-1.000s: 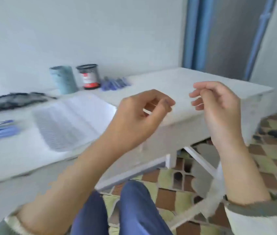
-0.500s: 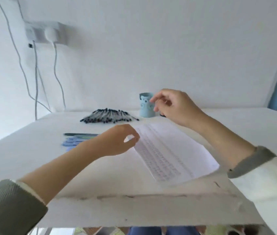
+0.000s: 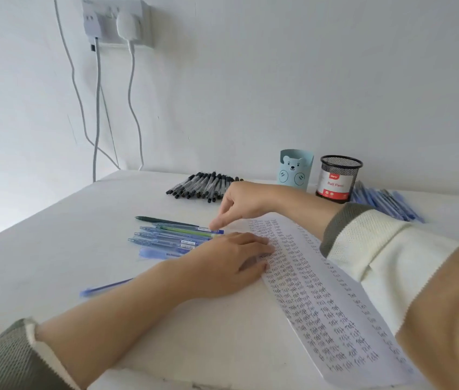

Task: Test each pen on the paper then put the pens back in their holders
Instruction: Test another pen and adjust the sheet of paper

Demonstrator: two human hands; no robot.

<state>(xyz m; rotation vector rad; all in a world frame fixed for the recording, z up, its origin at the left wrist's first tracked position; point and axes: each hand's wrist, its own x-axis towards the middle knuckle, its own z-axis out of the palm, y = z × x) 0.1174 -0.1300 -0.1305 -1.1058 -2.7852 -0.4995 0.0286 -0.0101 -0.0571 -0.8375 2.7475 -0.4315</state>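
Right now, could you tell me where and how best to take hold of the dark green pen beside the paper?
Pinch the dark green pen at mid-barrel, from above and from the far side. It lies flat on the table, outermost in the row of pens, so its far side is free while neighbours crowd its near side.

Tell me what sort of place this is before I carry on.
Probably a desk in a home or office room: a white table against a plain wall, a wall socket with cables plugged in, and a blue bear holder and black mesh holder beside piles of pens.
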